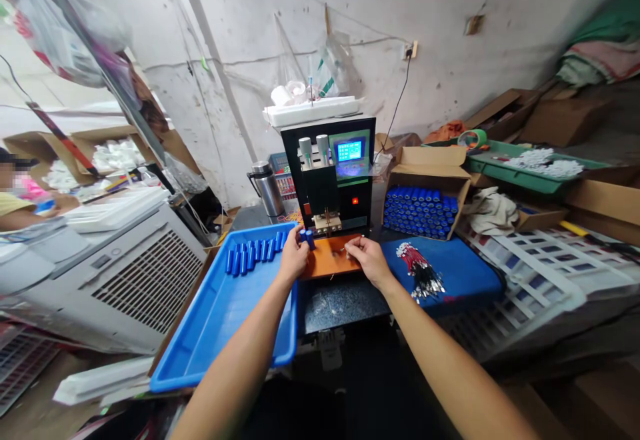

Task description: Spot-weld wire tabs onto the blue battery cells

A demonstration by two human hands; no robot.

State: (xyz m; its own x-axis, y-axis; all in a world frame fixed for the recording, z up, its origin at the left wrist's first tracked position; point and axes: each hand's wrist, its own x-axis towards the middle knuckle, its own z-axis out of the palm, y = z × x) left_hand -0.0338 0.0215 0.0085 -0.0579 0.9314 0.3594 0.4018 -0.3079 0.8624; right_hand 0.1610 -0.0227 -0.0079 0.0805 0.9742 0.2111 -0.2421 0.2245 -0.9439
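Head view: bare floor is seen inside the rimmed blue plastic tray [223, 323] at 8 o'clock. 2 blue cylindrical cells [307, 239] are gripped by the left hand [295, 255] beside the flat orange board [325, 264]; at its 2 o'clock, the right hand [369, 259] is pinched together, contents unclear.

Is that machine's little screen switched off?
No, the screen on the black machine is glowing bright blue.

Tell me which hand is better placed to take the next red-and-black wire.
Your right, probably: the right hand is closer to the red and black wires, while the left hand is across the orange plate, at two blue cylinders. I can't make out what, if anything, the right hand holds.
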